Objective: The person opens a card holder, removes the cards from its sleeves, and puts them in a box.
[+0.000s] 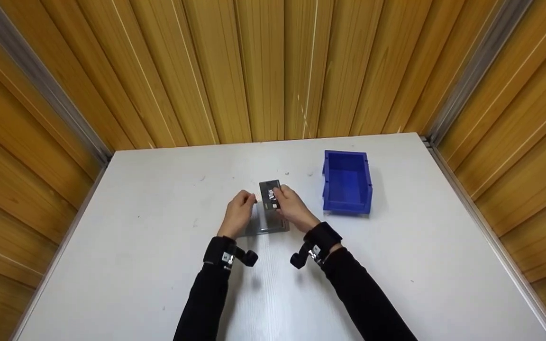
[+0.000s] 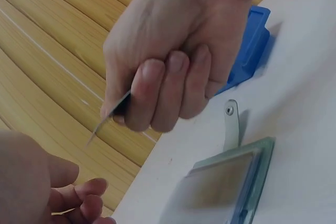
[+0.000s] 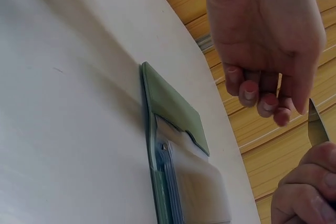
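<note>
A dark card with white VIP lettering (image 1: 267, 193) is pinched in my right hand (image 1: 293, 207), thumb on its printed face. Edge-on, the card (image 2: 107, 119) looks thin in the left wrist view. My left hand (image 1: 240, 212) hovers just left of the card, fingers loosely bent and nothing visible in them. Below both hands, a green card holder (image 3: 173, 103) lies spread on the table. Its clear plastic sleeves (image 3: 197, 182) show on one side. A short strap with a metal snap (image 2: 231, 121) sticks out from its edge.
To the right of the hands, a blue plastic bin (image 1: 346, 207) stands on the white table (image 1: 159, 265). Wood-patterned panels (image 1: 254, 71) rise behind the table and along both sides.
</note>
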A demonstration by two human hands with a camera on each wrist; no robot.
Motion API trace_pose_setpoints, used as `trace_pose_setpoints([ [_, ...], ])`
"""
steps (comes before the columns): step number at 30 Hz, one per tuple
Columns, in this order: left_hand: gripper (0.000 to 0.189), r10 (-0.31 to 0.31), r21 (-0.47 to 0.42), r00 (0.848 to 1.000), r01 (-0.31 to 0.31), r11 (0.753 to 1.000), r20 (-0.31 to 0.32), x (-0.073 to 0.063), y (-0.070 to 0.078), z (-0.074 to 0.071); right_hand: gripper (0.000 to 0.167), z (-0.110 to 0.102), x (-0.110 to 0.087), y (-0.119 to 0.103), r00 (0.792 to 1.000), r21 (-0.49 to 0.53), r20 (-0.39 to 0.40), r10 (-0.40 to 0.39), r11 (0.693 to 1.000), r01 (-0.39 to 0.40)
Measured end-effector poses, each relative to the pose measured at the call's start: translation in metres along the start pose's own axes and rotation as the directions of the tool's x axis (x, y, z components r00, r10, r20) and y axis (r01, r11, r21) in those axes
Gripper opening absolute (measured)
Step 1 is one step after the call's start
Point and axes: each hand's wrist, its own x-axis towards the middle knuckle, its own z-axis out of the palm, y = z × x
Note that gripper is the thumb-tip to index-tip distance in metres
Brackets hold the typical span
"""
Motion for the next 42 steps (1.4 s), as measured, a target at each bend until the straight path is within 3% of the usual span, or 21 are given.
trace_pose_setpoints([
  [3,0.015,0.055,0.030,0.998,-0.054,0.998,-0.018,0.000,-0.009,-0.003,0.024,-0.006,0.000,-0.001,1.000,-0.022,-0.010,0.005,1.000,-0.005],
  [6,0.024,0.072,0.058,0.997,-0.072,0.996,0.000,-0.002,-0.020,-0.007,0.024,-0.012,0.000,-0.003,1.000,-0.027,-0.009,0.004,1.000,-0.005],
  [12,0.050,-0.026,0.144,0.996,0.014,0.989,0.081,-0.005,-0.043,-0.012,0.024,-0.032,0.002,-0.010,1.000,0.012,-0.016,0.006,1.000,-0.006],
  [15,0.054,-0.040,0.186,0.996,0.024,0.982,0.084,-0.007,-0.054,-0.012,0.025,-0.047,0.002,-0.014,0.999,0.024,-0.040,0.023,0.999,-0.022],
  [17,0.054,-0.013,0.206,0.997,-0.002,0.979,0.075,-0.007,-0.059,-0.011,0.025,-0.059,0.000,-0.018,0.997,0.035,-0.059,0.049,0.998,-0.047],
  [22,0.053,0.053,0.259,0.997,-0.068,0.963,0.062,-0.006,-0.064,-0.010,0.023,-0.089,-0.005,-0.027,0.991,0.074,-0.080,0.104,0.992,-0.098],
  [30,0.054,0.022,0.283,0.998,-0.040,0.958,0.066,-0.008,-0.066,-0.008,0.016,-0.136,-0.006,-0.033,0.989,0.103,-0.097,0.108,0.990,-0.098],
  [35,0.055,0.014,0.275,0.998,-0.028,0.961,0.054,-0.007,-0.066,-0.007,0.014,-0.159,-0.007,-0.031,0.977,0.026,-0.171,0.127,0.992,-0.124],
  [38,0.055,0.017,0.272,0.999,-0.030,0.962,0.049,-0.007,-0.067,-0.007,0.016,-0.166,-0.006,-0.026,0.962,-0.085,-0.258,0.094,0.989,-0.119],
  [40,0.055,0.018,0.267,0.999,-0.030,0.963,0.045,-0.007,-0.068,-0.007,0.021,-0.168,-0.005,-0.021,0.949,-0.212,-0.311,0.045,0.970,-0.116],
  [42,0.056,0.017,0.264,0.999,-0.028,0.964,0.045,-0.007,-0.069,-0.007,0.026,-0.167,-0.004,-0.015,0.938,-0.354,-0.345,-0.012,0.928,-0.118],
])
